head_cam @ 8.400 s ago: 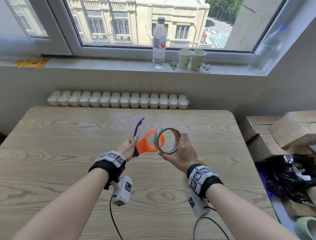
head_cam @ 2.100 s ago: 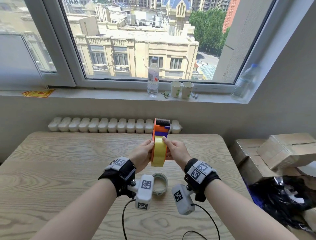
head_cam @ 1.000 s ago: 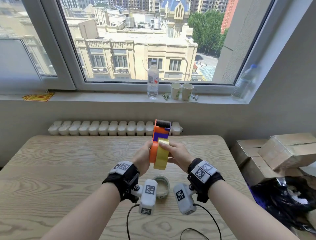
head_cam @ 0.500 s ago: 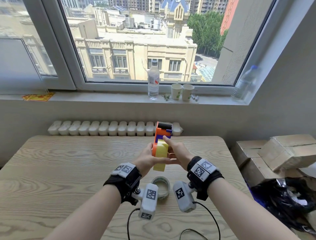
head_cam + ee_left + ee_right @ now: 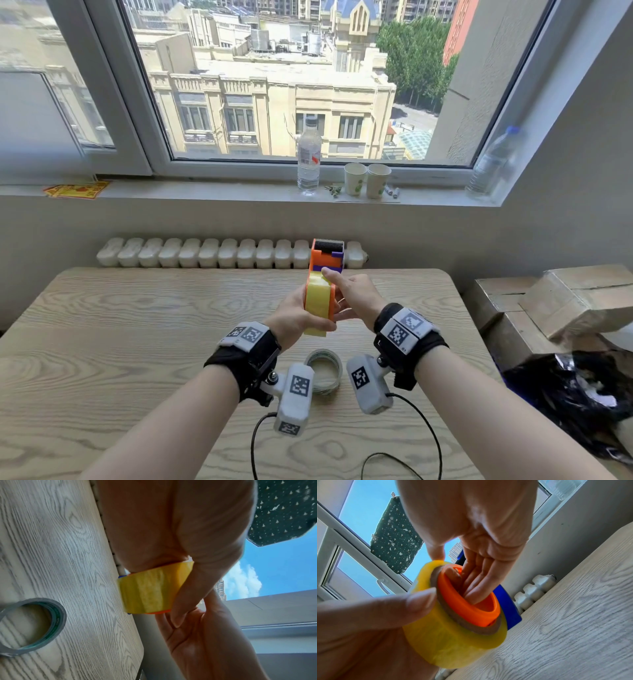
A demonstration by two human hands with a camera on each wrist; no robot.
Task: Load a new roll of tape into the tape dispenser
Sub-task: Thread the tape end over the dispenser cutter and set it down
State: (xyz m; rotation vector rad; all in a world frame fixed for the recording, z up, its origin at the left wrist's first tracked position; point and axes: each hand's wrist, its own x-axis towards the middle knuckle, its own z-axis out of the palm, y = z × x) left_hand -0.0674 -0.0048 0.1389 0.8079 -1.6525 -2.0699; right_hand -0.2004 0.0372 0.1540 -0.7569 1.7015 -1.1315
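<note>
I hold the orange and purple tape dispenser (image 5: pixel 325 258) upright above the table. The yellow tape roll (image 5: pixel 317 303) sits around its orange hub (image 5: pixel 471 601). My left hand (image 5: pixel 320 325) grips the roll (image 5: pixel 150 592) from the left, thumb across its front. My right hand (image 5: pixel 346 291) is on the right side: its thumb rests on top of the roll (image 5: pixel 453 635) and its fingers (image 5: pixel 476 582) reach inside the hub. The dispenser's handle is hidden behind my hands.
A used-up grey tape ring (image 5: pixel 323 371) lies flat on the wooden table (image 5: pixel 137 325) below my wrists. Cardboard boxes (image 5: pixel 565 301) and a black bag (image 5: pixel 575 387) are to the right of the table. A bottle (image 5: pixel 309 154) and paper cups (image 5: pixel 366 180) stand on the windowsill.
The yellow roll has gone from tilted to square on the orange hub. My left thumb has wrapped across the roll's front and my right thumb has moved to its top.
</note>
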